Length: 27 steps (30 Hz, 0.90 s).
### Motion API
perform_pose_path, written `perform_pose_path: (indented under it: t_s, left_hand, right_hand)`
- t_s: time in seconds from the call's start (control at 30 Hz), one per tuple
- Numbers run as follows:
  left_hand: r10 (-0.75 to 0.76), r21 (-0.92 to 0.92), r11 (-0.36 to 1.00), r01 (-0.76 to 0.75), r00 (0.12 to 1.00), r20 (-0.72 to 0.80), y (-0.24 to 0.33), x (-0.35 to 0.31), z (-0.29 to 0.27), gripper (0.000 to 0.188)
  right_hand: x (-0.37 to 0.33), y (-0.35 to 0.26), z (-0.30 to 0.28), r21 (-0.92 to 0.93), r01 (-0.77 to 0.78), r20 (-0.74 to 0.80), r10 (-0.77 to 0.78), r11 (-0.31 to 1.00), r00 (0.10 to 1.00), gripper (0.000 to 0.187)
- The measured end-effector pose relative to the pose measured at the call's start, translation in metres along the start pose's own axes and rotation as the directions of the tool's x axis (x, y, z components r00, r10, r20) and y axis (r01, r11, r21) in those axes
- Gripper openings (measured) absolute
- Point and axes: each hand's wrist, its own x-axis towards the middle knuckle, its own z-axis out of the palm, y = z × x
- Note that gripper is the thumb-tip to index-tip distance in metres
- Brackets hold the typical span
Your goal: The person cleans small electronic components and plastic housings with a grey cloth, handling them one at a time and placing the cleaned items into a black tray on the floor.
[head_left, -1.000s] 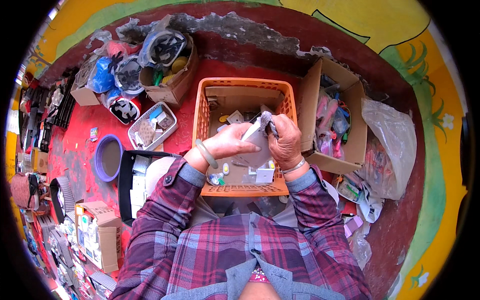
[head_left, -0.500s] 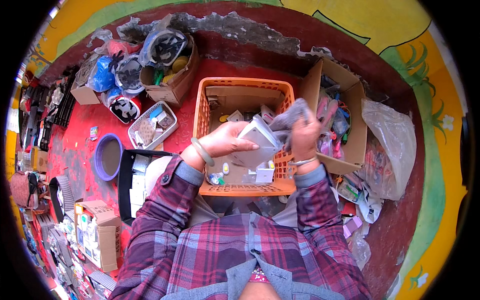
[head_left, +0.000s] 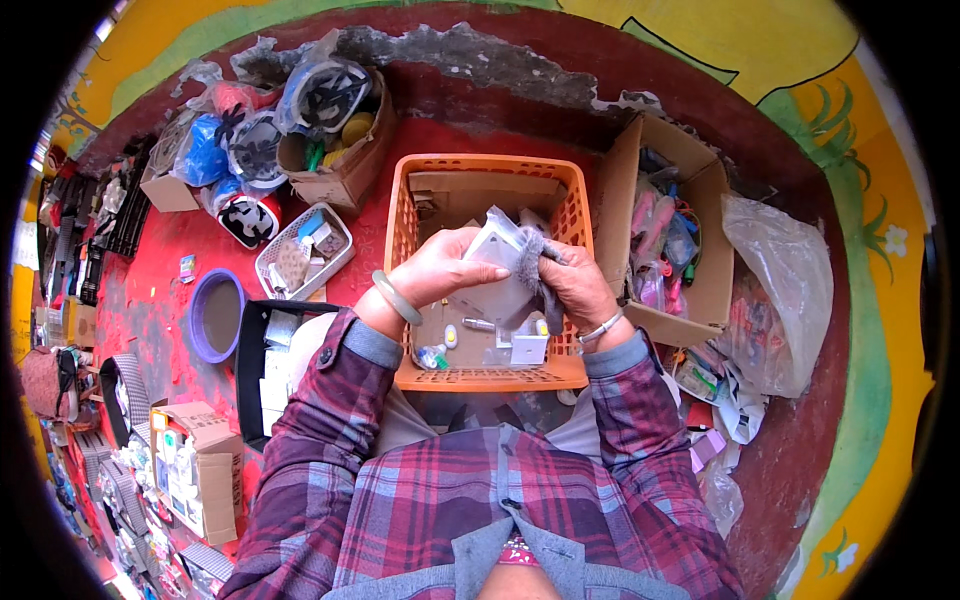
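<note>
The packet (head_left: pixel 497 245) shows glossy, translucent plastic; the cloth (head_left: pixel 532 264) looks fuzzy and matt. The orange basket (head_left: pixel 402 235) is smooth plastic, the bag (head_left: pixel 783 290) at three o'clock crinkled, shiny plastic.

Right grip (head_left: pixel 580 288): your fingertips partly hidden by grey cloth (head_left: pixel 533 268), which also covers right side of white packet (head_left: pixel 490 245). Both block your view of orange basket's (head_left: pixel 490 162) middle. Goods (head_left: pixel 130 500) along floor's (head_left: pixel 175 230) left edge too small to tell.

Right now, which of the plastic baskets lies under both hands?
The larger orange basket, beneath the left hand and right hand; the smaller white basket sits apart to its left.
</note>
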Motion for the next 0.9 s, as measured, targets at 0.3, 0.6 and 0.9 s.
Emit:
perform_pose_path:
  t_s: [0.3, 0.6, 0.9]
  left_hand:
    - [0.032, -0.014, 0.999, -0.033, 0.998, -0.047, 0.004, 0.001, 0.009, 0.042]
    - [0.025, -0.116, 0.993, -0.034, 0.997, -0.071, 0.015, -0.011, 0.002, 0.045]
    - [0.121, -0.153, 0.978, -0.143, 0.982, -0.142, 0.017, -0.008, 0.006, 0.046]
  right_hand:
    - [0.001, 0.001, 0.021, 0.047, 0.181, -0.318, -0.157, 0.982, 0.935, 0.014]
    - [0.007, -0.044, -0.073, -0.072, 0.460, -0.501, -0.431, 0.885, 0.751, 0.020]
    - [0.007, -0.014, -0.003, 0.233, 0.022, 0.001, -0.023, 0.972, 1.000, 0.049]
